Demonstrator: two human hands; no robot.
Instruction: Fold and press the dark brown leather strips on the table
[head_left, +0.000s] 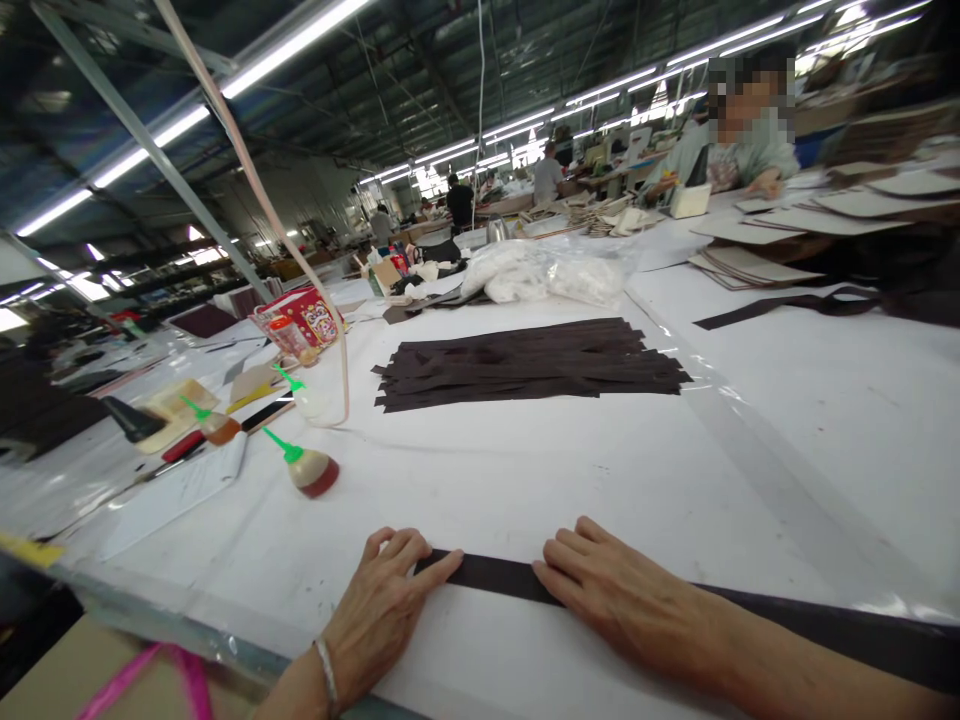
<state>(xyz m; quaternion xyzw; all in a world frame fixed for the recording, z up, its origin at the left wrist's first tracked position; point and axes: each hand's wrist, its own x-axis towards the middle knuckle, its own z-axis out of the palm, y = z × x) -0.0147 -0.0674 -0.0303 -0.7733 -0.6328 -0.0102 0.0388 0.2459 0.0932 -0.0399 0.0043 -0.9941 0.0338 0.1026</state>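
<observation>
A long dark brown strip [496, 576] lies flat along the front of the white table, running off to the right under my forearm. At its left end, my left hand [384, 592] has the thumb laid on the strip and the other fingers bent around the tip. My right hand [611, 582] rests farther along, its fingers bent together on the strip; what its fingertips grip underneath is hidden. Beyond both hands sits a pile of dark brown strips [525, 365]. A squeeze bottle [315, 472] with a green nozzle and reddish liquid leans on the table, left of the pile.
More green-nozzled bottles [219, 426], a red patterned bag [311, 318] and a hanging hose [289, 240] occupy the left. Clear plastic bags [540, 275] lie behind the pile. Stacked pale panels [817, 225] stand at the right, near a seated person [727, 160].
</observation>
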